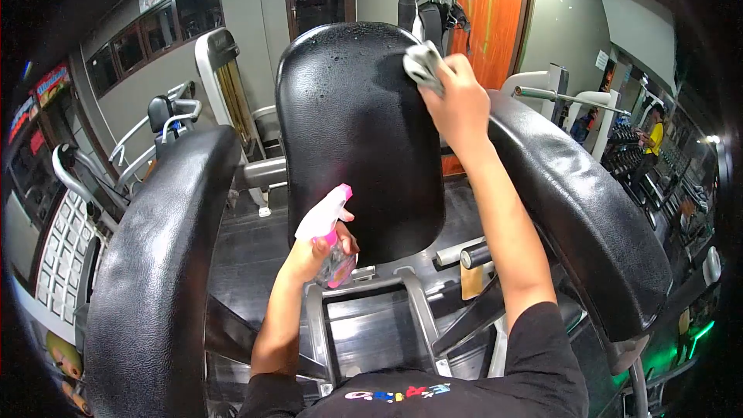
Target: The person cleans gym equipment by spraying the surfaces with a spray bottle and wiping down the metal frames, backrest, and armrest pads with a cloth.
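While the left hand (311,257) grips a pink-and-white spray bottle (323,217) before the lower part of a black padded backrest (356,131), the right hand (460,108), well apart, clutches a gray cloth (422,66) at its upper right edge. Droplets (334,58) dot the backrest's upper surface, between two bulky black pads (159,263).

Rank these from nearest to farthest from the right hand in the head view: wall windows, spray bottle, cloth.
1. Cloth: gripped in the right hand, at the upper right of the backrest.
2. Spray bottle: lower, in the left hand.
3. Wall windows: far behind, upper left.
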`<state>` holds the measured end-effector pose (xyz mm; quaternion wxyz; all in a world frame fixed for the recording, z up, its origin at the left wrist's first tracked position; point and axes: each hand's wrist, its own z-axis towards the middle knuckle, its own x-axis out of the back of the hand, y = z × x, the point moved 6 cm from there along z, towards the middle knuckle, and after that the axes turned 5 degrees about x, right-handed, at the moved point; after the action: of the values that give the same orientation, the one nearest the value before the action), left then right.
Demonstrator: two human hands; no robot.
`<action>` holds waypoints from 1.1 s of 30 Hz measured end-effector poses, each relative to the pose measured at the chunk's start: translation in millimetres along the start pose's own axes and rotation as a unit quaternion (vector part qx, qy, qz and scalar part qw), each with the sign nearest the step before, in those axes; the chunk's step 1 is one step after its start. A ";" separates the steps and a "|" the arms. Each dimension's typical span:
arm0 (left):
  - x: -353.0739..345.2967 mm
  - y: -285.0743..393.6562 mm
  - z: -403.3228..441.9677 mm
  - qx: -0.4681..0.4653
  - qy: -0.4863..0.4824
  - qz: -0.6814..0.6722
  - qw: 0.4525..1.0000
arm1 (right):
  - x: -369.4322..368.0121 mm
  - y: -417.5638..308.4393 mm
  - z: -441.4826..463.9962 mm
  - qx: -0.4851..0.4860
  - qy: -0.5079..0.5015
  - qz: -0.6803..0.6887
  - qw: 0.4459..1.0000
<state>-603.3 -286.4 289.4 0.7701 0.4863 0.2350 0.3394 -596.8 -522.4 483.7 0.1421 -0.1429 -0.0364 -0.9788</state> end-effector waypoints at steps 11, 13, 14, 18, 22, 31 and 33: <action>2.2 -3.4 0.2 -0.010 -0.041 -0.068 0.997 | -13.5 -12.2 -12.9 0.035 0.012 -0.053 0.998; 1.4 -5.4 -0.8 -0.007 -0.033 -0.084 0.996 | -18.1 -6.8 34.2 0.021 0.010 -0.077 0.997; 1.9 -6.1 -1.4 -0.003 -0.027 -0.098 0.995 | -19.6 -17.4 52.8 0.028 0.005 -0.077 0.997; 2.9 -3.6 -0.3 -0.004 -0.044 -0.083 0.996 | -29.8 -70.3 46.7 0.139 0.029 -0.061 0.988; 2.5 -3.6 -1.3 0.006 -0.043 -0.071 0.997 | -20.3 -45.1 7.0 0.128 0.017 -0.037 0.991; 1.8 -12.8 -4.5 0.019 -0.072 -0.157 0.985 | -38.0 -63.5 82.3 0.162 0.075 -0.091 0.980; 3.8 -11.9 -4.6 0.010 -0.079 -0.132 0.988 | -26.6 -57.1 64.0 0.184 0.061 -0.042 0.980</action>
<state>-600.5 -284.3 276.6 0.8196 0.4836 0.2391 0.1927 -571.6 -453.4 535.5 0.1269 -0.0524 -0.2126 -0.9674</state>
